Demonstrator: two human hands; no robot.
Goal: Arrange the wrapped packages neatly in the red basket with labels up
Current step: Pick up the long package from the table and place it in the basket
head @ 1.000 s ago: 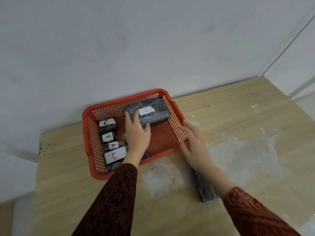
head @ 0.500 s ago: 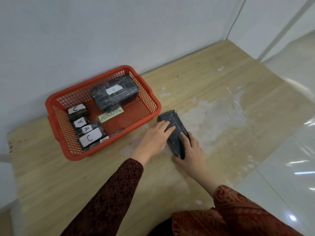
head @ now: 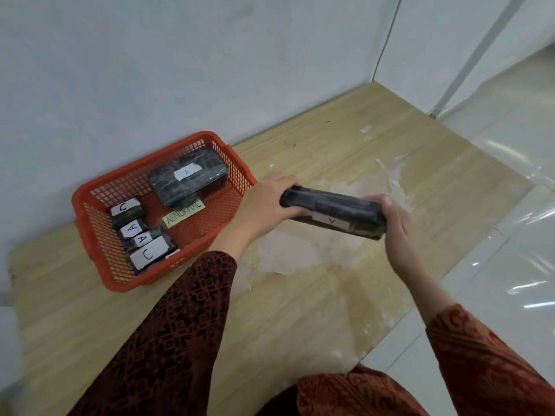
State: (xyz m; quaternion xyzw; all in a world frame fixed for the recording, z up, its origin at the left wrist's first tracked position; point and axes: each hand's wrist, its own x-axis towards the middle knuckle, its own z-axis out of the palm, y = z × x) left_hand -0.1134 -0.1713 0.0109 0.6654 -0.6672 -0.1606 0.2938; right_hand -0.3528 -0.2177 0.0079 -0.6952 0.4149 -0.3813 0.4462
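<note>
Long wrapped package point(head: 333, 213), gripped endwise by left hand point(head: 264, 202) and right hand point(head: 393, 217) beside red basket point(head: 90, 223): risks landing label-down or crooked.

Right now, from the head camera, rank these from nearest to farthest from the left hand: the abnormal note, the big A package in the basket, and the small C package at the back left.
From the left hand:
1. abnormal note, basket floor, middle.
2. big A package, back right; nearly as close.
3. small C package, far left.

Nearest basket package point(head: 172, 253) mostly hidden
</note>
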